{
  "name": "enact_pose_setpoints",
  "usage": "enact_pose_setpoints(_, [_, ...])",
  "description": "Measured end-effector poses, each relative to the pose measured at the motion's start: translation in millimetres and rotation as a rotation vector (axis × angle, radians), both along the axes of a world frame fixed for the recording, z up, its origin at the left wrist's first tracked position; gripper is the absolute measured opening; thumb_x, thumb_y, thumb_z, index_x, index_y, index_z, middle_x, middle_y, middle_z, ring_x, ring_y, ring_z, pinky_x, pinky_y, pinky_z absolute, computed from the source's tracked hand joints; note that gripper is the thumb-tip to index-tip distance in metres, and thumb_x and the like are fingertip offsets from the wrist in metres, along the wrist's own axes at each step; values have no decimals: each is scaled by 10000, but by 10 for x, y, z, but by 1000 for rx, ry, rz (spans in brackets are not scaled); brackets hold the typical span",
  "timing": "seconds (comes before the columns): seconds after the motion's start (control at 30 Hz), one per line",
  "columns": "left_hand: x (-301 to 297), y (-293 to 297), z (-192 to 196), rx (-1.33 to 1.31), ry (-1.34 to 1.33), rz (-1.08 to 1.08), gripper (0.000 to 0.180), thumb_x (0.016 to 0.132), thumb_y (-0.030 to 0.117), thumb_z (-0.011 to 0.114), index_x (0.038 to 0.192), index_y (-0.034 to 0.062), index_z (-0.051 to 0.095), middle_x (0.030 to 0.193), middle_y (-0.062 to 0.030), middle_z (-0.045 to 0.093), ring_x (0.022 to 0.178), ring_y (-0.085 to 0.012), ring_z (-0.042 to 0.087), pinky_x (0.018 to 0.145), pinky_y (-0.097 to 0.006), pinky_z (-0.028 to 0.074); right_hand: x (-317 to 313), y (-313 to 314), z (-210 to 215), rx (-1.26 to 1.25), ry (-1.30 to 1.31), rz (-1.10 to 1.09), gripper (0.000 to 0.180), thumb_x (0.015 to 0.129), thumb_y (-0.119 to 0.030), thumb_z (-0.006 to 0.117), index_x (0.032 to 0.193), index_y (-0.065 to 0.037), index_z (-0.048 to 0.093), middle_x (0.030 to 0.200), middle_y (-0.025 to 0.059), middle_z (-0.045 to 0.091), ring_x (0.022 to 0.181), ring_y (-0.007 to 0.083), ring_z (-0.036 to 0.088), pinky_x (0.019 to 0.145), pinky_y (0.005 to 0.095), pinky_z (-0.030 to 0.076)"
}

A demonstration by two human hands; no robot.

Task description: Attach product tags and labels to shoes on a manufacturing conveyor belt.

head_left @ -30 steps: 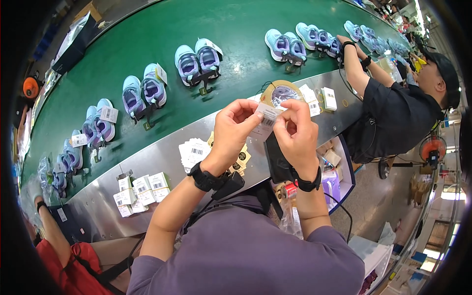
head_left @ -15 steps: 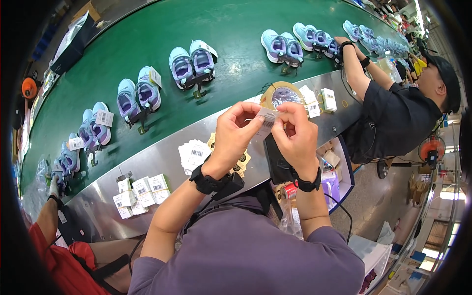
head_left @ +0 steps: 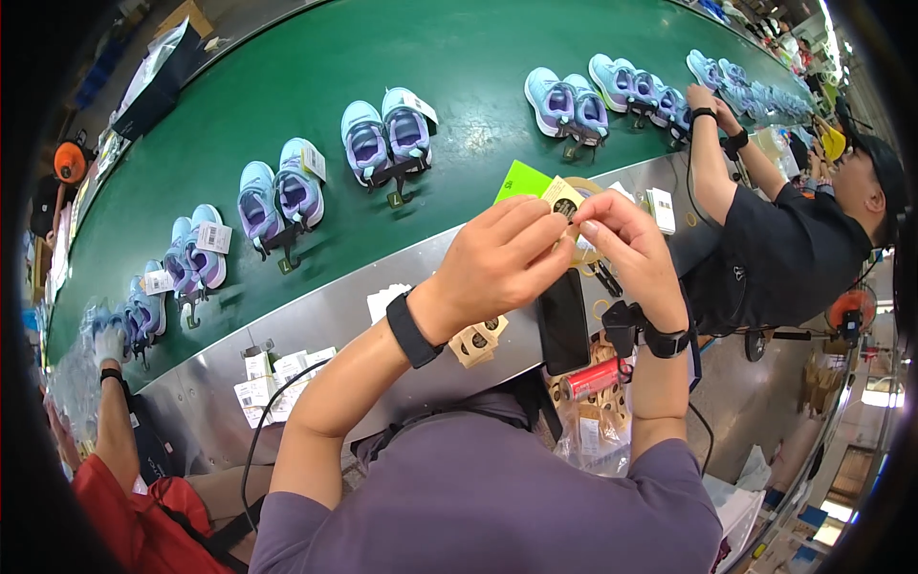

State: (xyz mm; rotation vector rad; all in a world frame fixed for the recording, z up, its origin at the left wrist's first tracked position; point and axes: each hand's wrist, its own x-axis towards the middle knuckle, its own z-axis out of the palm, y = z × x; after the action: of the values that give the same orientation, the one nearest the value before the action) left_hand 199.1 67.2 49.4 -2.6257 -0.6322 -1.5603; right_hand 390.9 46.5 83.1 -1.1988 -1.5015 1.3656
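Note:
Above the bench's metal edge, my left hand (head_left: 507, 253) is closed on a bundle of hang tags. A bright green card (head_left: 521, 180) and a cream tag with a dark round print (head_left: 562, 196) stick up beyond its fingers. My right hand (head_left: 636, 249) meets it at the fingertips, thumb and forefinger pinched at the lower end of the cream tag. The small dark bit in that pinch is too small to name. Below the hands lie more cream tags (head_left: 475, 342) and a dark phone (head_left: 564, 325). A roll of tape (head_left: 585, 251) is partly hidden behind the right hand.
Several pairs of light blue and purple shoes (head_left: 387, 143) stand on the green belt (head_left: 469, 67). White tag stacks (head_left: 273, 383) lie at left on the metal ledge (head_left: 206, 416). Co-workers sit on both sides, one in black (head_left: 794, 239), one in red (head_left: 124, 517).
The white barcode tag between my hands has turned out of sight; green and cream cards now show. My left hand has rolled over, its back upward. My view has shifted slightly.

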Motion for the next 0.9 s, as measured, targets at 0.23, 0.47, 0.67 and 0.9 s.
enact_pose_setpoints(0.23, [109, 361, 1, -31, 53, 45, 195, 673, 72, 614, 862, 26, 598, 920, -86, 595, 861, -232, 610, 712, -331, 507, 40, 625, 14, 497, -336, -186, 89, 856, -33, 576, 940, -30, 605, 867, 30, 577, 761, 89, 535, 664, 238, 427])
enact_pose_setpoints(0.47, [-207, 370, -294, -323, 47, 86, 200, 693, -37, 689, 874, 17, 622, 1046, -141, 594, 871, -282, 617, 700, -351, 520, 1455, 2059, -414, 600, -765, -437, 178, 855, -209, 588, 959, -77, 645, 1007, 70, 669, 890, 219, 633, 777, 285, 467])
enact_pose_setpoints(0.67, [-553, 273, -588, -637, 88, 268, 173, 702, -39, 673, 863, 5, 625, 1023, -115, 598, 817, -248, 616, 679, -325, 517, 2241, 2517, -829, 316, -842, -412, 197, 839, -223, 618, 951, -75, 684, 918, 63, 700, 867, 188, 659, 766, 277, 481])
enact_pose_setpoints(0.9, [-706, 190, -689, -769, 116, 292, 168, 707, -41, 678, 862, -3, 625, 996, -112, 604, 755, -247, 608, 654, -326, 507, 2636, 2970, -1114, -168, -651, -542, 161, 869, -226, 548, 989, -136, 606, 804, 11, 650, 488, 83, 446, 400, 258, 321])
